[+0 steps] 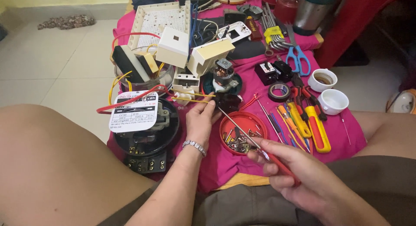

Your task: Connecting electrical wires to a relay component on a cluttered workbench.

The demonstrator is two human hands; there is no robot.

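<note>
Steadying a small black plastic part (pixel 227 101) on the pink cloth (pixel 346 130) with our left hand (pixel 200 121), fingers pinching it. Right hand (pixel 299 174) grips the red-handled steel screwdriver (pixel 253 141), tip on the part. It looks light, rigid; hold its sides.

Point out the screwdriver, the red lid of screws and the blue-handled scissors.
screwdriver (pixel 277 162), head view, on its red handle.
red lid of screws (pixel 251 119), head view, on its bare upper inside.
blue-handled scissors (pixel 298 58), head view, on a blue handle loop.
</note>
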